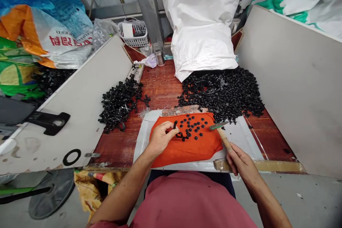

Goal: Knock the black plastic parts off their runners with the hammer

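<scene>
Sack print — red, upside-down, unreadable

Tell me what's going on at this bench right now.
A person sits at a wooden table. The left hand pinches a small black part on an orange cloth dotted with similar pieces. The right hand holds a small hammer over the cloth's right edge. Heaps of black parts lie behind, beside a white sack.

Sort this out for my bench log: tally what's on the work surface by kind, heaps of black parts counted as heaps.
Heaps of black parts: 2, left heap and right heap
Orange cloth: 1
Hammer, in the right hand: 1
White sack: 1
Total: 5
The left hand pinches one small black part over the cloth.
</scene>
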`<state>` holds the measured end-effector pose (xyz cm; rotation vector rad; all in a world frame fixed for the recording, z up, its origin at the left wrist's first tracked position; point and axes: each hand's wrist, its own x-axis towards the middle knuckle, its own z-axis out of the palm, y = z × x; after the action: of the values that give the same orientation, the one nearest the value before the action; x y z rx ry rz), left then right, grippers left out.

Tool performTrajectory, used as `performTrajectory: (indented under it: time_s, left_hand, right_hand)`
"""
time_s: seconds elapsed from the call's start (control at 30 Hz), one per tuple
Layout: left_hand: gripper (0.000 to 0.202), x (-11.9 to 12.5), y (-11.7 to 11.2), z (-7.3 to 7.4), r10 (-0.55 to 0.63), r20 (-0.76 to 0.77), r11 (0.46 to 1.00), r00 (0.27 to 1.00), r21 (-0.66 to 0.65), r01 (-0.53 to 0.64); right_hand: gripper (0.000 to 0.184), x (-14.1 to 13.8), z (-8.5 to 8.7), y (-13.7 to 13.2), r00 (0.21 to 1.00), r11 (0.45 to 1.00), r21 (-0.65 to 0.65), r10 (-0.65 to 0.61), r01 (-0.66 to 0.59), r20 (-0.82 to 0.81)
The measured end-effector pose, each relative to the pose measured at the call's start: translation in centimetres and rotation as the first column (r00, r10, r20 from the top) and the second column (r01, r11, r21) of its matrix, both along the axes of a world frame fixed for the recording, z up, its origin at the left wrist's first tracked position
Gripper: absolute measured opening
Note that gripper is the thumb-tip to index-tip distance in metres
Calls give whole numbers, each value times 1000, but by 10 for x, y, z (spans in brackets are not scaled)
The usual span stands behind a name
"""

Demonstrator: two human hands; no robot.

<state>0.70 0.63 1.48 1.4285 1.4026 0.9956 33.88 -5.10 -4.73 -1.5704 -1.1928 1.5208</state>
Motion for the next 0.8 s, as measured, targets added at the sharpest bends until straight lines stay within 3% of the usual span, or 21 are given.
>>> performTrajectory:
  time_s: [0.1,0.2,0.33,0.4,0.5,0.6,0.7,0.8]
  left_hand:
    - [28,-1,-3,-2,-50,156,985,987,-158,75]
    - [38,0,-4,-4,9,277,968,961,-243,61]
    - [39,-7,-2,-5,26,266,962,964,-270,48]
    - [35,-15,0,-3,-6,180,966,984,-253,52]
    - [30,-29,6,5,-71,-100,983,992,-176,52]
    - [36,-34,16,11,-172,-386,985,906,-95,147]
    - [38,-26,27,6,-238,-509,970,827,-77,232]
    - [36,-14,35,-5,-233,-601,965,764,-45,259]
  right_hand:
    - [77,1,-2,-1,1000,1000,9,5,-5,6]
    - [77,2,-2,-2,1000,1000,8,13,-13,7]
    - [76,2,-1,-2,1000,1000,11,8,-8,10]
    - [75,1,-1,-2,1000,1000,12,7,-7,9]
    - [71,1,-1,-2,1000,1000,15,12,-12,-1]
    - [66,0,-2,-3,1000,1000,26,6,-6,-4]
    - [64,0,-1,-3,1000,1000,30,6,-6,1]
    - [64,0,1,-2,1000,999,37,16,-16,17]
